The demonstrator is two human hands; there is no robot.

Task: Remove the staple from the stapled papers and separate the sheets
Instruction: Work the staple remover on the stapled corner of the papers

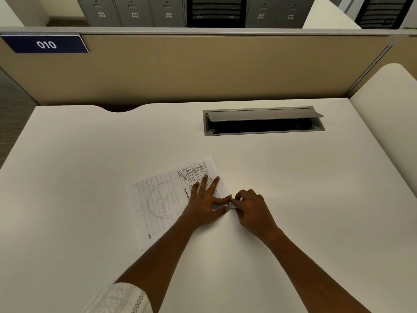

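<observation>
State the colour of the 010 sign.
The sign is dark blue with white digits; head view.

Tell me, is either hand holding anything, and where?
Left hand presses flat on the white printed paper sheets. Right hand pinches a small silvery item at their near right corner; too small to identify.

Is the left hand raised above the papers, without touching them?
No, the left hand lies on the papers with its fingers spread flat on the top sheet.
</observation>
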